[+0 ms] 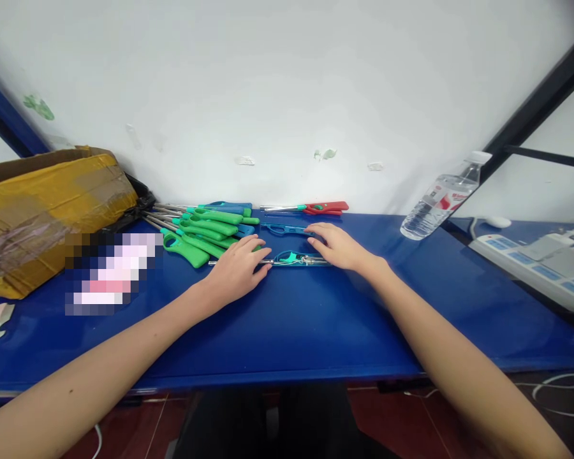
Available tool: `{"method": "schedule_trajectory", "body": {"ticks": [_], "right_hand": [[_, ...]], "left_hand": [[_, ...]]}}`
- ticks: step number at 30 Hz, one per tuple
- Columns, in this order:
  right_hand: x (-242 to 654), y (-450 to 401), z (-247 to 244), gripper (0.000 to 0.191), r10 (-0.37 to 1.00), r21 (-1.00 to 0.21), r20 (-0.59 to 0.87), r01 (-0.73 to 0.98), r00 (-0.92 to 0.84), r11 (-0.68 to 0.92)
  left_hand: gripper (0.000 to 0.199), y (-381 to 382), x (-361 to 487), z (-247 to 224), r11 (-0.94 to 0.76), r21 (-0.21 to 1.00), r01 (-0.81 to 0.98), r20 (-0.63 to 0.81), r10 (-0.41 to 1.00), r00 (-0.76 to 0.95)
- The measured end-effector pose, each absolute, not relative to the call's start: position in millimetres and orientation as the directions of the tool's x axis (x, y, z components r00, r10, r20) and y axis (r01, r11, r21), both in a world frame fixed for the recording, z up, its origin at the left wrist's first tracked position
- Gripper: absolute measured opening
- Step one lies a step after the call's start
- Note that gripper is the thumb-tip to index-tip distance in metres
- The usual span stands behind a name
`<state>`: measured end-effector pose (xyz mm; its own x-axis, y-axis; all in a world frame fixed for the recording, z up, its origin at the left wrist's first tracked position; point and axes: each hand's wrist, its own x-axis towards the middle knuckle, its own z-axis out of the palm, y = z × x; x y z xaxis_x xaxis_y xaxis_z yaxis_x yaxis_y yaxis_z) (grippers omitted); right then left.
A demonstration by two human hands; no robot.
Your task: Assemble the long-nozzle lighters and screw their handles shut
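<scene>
An opened blue lighter (294, 257) with a teal trigger and metal parts inside lies across the blue table between my hands. My left hand (239, 266) rests over its metal tube end, fingers apart. Over its right end is my right hand (335, 245), fingers spread, the fingertips close to a separate blue casing half (287, 229) just behind. Several green lighters (213, 229) with metal tubes are heaped left of my left hand, with blue ones among them. Red lighters (326, 208) lie by the wall.
A taped cardboard box (52, 213) stands at the left, with a blurred pink-white item (117, 271) beside it. A tilted water bottle (442, 197) and a white power strip (536, 264) are at the right. The table's front edge (287, 377) runs below my forearms.
</scene>
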<state>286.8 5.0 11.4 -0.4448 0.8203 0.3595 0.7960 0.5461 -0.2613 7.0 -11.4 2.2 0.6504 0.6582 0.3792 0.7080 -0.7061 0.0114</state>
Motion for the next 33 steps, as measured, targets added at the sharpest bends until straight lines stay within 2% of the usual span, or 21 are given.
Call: {"method": "schedule_trajectory", "body": {"ticks": [6,10,17,20,27,33], "right_hand": [[264.5,-15.2,27.2,0.029,0.748,-0.259,0.354,0.71,-0.561,0.655],[248.6,-22.4,24.7,0.024,0.759,-0.214,0.343,0.741,-0.553,0.636],[244.9,-23.0,21.7,0.019,0.769,-0.244,0.354,0.741,-0.532,0.625],[245.3,-22.5,21.0,0.025,0.776,-0.26,0.373,0.746,-0.508,0.613],[242.7,-21.4,21.4,0.026,0.831,-0.441,0.401,0.714,-0.385,0.543],[244.1,-11.5,9.9,0.029,0.869,-0.362,0.417,0.828,-0.267,0.428]], "left_hand": [[0.032,-11.8,7.3,1.1,-0.757,0.021,0.653,0.421,0.599,0.681],[0.029,-9.5,7.1,-1.3,-0.775,0.032,0.631,0.419,0.584,0.695],[0.028,-7.1,6.9,-1.9,-0.785,0.053,0.617,0.398,0.583,0.708],[0.028,-7.8,7.1,-0.7,-0.783,0.049,0.62,0.394,0.585,0.709],[0.027,-7.2,6.9,-1.0,-0.782,0.03,0.622,0.387,0.583,0.715],[0.026,-9.1,8.1,0.9,-0.803,0.053,0.594,0.379,0.566,0.732]]}}
